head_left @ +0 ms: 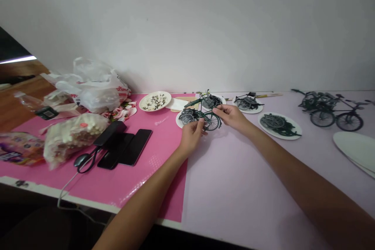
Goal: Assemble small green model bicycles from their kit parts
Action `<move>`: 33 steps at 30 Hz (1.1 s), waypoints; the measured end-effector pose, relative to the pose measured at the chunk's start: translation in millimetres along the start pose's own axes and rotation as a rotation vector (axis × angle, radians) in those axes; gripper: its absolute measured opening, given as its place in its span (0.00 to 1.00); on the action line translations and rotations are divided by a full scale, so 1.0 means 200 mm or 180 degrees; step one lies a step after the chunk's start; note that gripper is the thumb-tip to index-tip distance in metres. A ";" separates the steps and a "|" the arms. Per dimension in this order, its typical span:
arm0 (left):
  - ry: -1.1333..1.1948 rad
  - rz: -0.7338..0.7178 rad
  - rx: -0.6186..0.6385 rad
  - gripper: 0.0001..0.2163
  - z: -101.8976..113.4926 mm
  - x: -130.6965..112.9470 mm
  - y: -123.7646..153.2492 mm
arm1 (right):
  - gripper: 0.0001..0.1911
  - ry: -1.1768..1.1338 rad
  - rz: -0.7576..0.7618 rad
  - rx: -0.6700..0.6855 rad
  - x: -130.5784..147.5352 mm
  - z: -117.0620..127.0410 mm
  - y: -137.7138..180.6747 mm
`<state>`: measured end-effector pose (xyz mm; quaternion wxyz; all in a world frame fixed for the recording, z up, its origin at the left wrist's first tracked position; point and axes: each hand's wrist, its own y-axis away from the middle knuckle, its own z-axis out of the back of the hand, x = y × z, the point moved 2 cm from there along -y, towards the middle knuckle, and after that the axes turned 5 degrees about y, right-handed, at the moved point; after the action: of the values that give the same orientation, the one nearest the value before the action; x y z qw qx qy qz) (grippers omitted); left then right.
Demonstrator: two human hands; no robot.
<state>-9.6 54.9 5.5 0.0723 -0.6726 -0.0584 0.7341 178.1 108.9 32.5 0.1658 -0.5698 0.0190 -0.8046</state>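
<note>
A small dark green model bicycle is held up between my two hands above the table. At least one spoked wheel is on it; the rest of its frame overlaps parts behind it. My left hand pinches it from below, near the wheel. Fingers of my right hand are closed on its right side, beside the wheel. Just behind my left hand sits a white plate of grey wheels. Another plate with dark parts lies behind the bicycle.
Farther right are plates of wheels and green frame parts, several model bicycles, and stacked white plates. Leftward lie a bowl of small bits, phones, a black device, plastic bags and a bottle.
</note>
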 end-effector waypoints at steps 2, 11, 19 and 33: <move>-0.0169 0.0163 0.0129 0.27 0.06 -0.05 0.00 | 0.32 0.0020 0.0039 -0.0100 0.01 0.01 0.00; -0.3195 0.0897 -0.0303 0.19 0.76 -0.19 0.20 | 0.31 0.0151 0.0103 -0.0216 0.04 0.03 -0.01; -0.4063 0.1619 -0.0324 0.16 0.92 -0.15 0.27 | 0.29 0.0192 0.0119 0.0018 0.06 0.02 0.01; -0.3939 0.0999 -0.1261 0.16 0.91 -0.18 0.44 | 0.30 0.0192 0.0119 -0.0001 0.11 0.03 0.03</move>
<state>-190.3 -37.0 40.2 -0.2071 -0.1285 -0.1244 0.9618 177.9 98.8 52.9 0.1801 -0.5449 0.0347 -0.8182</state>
